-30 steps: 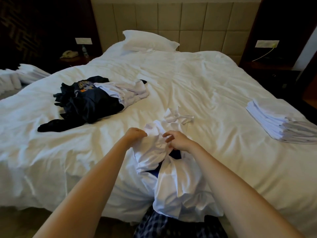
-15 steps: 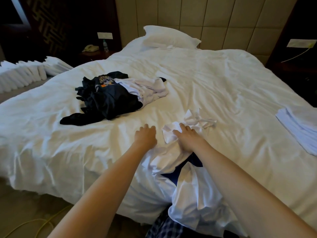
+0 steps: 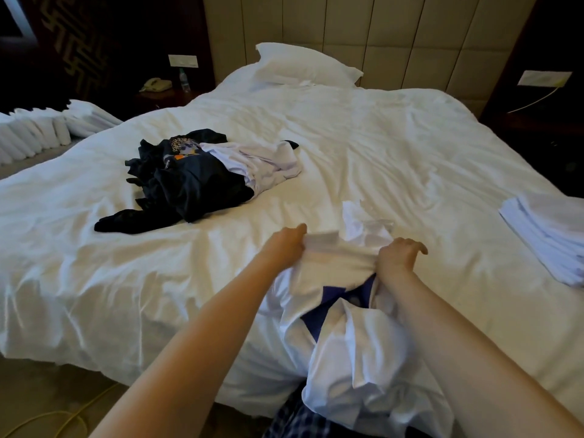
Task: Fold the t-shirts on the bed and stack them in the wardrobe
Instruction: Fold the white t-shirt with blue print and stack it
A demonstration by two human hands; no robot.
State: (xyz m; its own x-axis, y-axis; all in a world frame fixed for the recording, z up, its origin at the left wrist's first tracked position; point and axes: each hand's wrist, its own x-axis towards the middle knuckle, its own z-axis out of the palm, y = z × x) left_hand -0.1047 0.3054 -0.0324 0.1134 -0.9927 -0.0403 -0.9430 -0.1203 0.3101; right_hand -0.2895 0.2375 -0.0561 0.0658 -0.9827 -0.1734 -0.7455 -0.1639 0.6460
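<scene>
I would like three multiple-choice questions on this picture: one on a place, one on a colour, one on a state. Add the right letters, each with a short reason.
1. Where is the stack of folded shirts?
A. at the right edge of the bed
B. at its left edge
C. at its head end

2. What colour is most of the unfolded pile?
A. red
B. dark, nearly black
C. yellow

3. What do the left hand and the right hand do?
A. lie flat on the bed
B. hang free
C. hold the white t-shirt

1 A: the stack lies far right.
2 B: dark cloth dominates, with one pale shirt.
3 C: the cloth stretches between both hands.
</scene>
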